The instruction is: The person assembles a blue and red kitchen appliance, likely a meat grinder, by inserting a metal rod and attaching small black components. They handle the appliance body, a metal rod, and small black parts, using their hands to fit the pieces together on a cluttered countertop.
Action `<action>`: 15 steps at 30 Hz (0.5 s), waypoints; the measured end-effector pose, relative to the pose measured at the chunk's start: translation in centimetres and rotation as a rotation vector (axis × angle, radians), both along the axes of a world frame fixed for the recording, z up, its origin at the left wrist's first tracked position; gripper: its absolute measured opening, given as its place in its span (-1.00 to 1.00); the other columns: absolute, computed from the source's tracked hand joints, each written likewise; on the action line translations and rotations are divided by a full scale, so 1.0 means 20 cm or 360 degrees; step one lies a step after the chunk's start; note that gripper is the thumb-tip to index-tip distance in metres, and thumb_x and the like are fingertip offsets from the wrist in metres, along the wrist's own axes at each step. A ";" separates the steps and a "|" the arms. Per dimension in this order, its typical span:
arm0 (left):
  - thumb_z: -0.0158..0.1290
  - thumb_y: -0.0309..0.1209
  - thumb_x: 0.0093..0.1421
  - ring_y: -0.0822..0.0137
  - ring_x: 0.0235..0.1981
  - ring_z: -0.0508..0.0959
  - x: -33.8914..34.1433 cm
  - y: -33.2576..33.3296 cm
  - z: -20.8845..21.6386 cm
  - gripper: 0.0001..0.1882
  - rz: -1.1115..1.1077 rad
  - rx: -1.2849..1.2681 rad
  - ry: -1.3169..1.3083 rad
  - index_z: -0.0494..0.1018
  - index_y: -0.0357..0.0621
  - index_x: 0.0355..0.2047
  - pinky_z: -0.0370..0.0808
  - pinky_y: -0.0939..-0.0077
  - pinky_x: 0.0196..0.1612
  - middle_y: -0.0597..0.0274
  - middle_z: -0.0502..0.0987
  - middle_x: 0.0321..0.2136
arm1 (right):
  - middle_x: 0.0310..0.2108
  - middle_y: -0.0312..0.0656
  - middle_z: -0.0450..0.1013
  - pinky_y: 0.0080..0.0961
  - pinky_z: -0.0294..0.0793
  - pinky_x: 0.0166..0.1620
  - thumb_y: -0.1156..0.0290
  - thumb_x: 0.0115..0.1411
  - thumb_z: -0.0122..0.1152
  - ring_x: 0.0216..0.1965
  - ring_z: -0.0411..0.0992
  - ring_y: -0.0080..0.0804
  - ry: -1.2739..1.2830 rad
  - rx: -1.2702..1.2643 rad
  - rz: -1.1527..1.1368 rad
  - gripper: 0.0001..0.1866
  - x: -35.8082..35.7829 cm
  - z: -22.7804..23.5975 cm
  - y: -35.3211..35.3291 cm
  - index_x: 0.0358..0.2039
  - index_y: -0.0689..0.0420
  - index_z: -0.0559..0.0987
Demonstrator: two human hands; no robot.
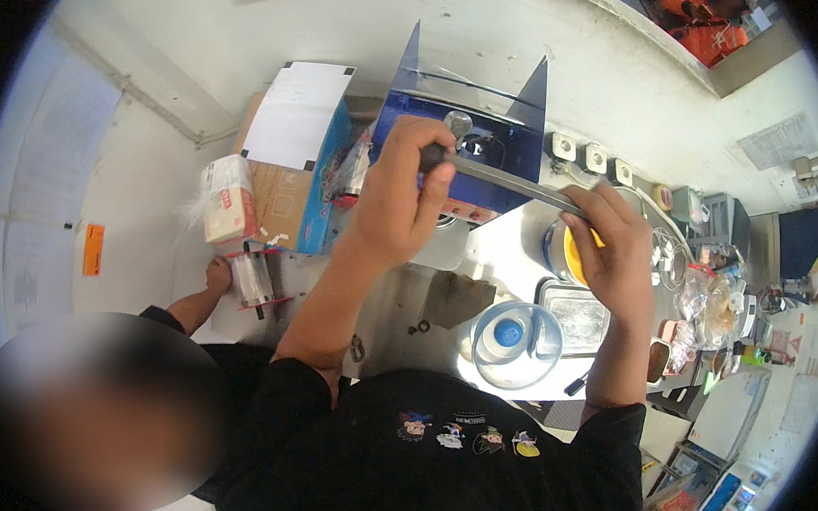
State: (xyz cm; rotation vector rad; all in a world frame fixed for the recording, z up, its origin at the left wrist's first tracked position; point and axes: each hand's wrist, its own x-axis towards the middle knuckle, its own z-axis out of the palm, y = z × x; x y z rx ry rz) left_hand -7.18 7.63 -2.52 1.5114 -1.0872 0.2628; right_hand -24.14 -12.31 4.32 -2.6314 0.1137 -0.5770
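A long grey metal rod (pixel 514 184) with a dark round end piece (pixel 433 158) spans the space between my hands. My left hand (pixel 403 190) is closed around the rod at its dark end. The other end is pinched between the thumb and fingers of my right hand (pixel 610 243). Behind the rod stands a blue metal housing (pixel 525 123) with upright side panels and an open front. My fingers hide part of both rod ends. Below my right hand, a round tub with a yellow inside (pixel 576 249) is partly covered.
Another person's hand (pixel 218 275) touches a clear cylinder with red end plates (pixel 253 279) at left. A clear round container (pixel 516 372), a metal tray (pixel 572 315) and a grey cloth (pixel 457 300) lie on the table. Cardboard boxes (pixel 278 202) stand left; sockets (pixel 594 159) line the wall.
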 end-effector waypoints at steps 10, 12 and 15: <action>-0.03 -0.38 0.46 0.38 -0.29 0.38 0.19 0.14 -0.10 -0.72 0.0076 -0.0355 0.0407 0.27 -0.26 0.08 0.43 0.42 -0.18 0.08 0.41 -0.22 | -0.34 -0.15 0.54 -0.51 0.44 -0.19 0.45 0.31 0.25 -0.27 0.49 -0.47 0.0360 0.0483 -0.0423 -0.78 -0.28 -0.15 -0.56 -0.11 0.32 0.64; -0.04 -0.40 0.46 0.39 -0.30 0.38 0.15 0.14 -0.15 -0.70 0.0034 -0.0386 0.0455 0.24 -0.26 0.10 0.42 0.43 -0.18 0.09 0.40 -0.22 | -0.32 -0.15 0.55 -0.52 0.45 -0.17 0.41 0.36 0.23 -0.25 0.49 -0.50 0.0404 0.0559 -0.0517 -0.76 -0.30 -0.33 -0.71 -0.10 0.32 0.64; -0.02 -0.51 0.42 0.34 -0.27 0.45 -0.02 0.03 -0.27 -0.69 -0.0136 -0.0256 0.0500 0.21 -0.26 0.10 0.45 0.42 -0.17 0.04 0.42 -0.18 | -0.30 -0.12 0.58 -0.52 0.46 -0.13 0.34 0.39 0.22 -0.24 0.50 -0.49 0.0492 0.0659 -0.0609 -0.72 -0.17 -0.60 -0.86 -0.09 0.33 0.64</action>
